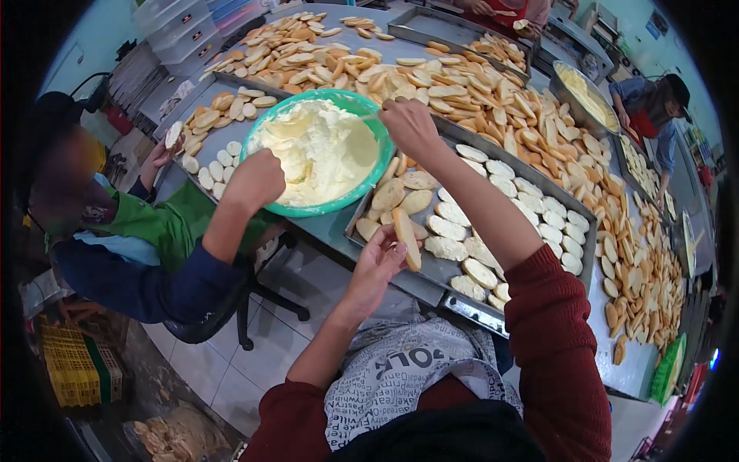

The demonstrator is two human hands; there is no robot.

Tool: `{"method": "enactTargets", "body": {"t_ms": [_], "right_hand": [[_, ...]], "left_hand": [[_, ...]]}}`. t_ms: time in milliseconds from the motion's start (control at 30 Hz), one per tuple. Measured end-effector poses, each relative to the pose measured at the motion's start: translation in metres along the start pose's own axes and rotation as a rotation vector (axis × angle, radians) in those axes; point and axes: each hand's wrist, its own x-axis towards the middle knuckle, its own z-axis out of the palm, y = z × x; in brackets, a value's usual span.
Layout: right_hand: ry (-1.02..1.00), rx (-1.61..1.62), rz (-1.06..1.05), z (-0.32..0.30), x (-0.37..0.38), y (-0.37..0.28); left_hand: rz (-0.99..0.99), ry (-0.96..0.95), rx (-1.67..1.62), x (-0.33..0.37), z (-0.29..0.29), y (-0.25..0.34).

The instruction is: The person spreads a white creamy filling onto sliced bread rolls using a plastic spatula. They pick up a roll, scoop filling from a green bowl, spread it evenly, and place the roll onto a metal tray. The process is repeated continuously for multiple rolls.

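Bread [407,240] pinched in left hand [377,266] by the tray's [437,273] near edge, right hand [412,127] clenched beside the bowl [331,206]. Loose pinch could floor it tbh.

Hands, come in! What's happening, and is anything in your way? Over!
Left hand gripping bread slice, near tray. Right hand curled, seemingly around a thin tool, at green bowl. Possible obstacle: co-worker's hand, same bowl. Over.
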Motion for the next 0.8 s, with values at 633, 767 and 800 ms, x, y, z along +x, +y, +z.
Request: {"method": "enactTargets", "body": {"t_ms": [633,767,800], "right_hand": [[-0.817,0.833,0.408,-0.024,0.012,-0.018],[-0.822,0.995,0.61,-0.031,-0.002,-0.014],[-0.817,1.054,0.636,-0.034,-0.008,-0.013]], "left_hand": [[0.112,0.146,-0.237,-0.01,-0.034,0.0],[0.13,0.139,-0.304,-0.009,-0.031,0.007],[0.137,0.132,-0.317,-0.008,-0.031,0.008]]}}
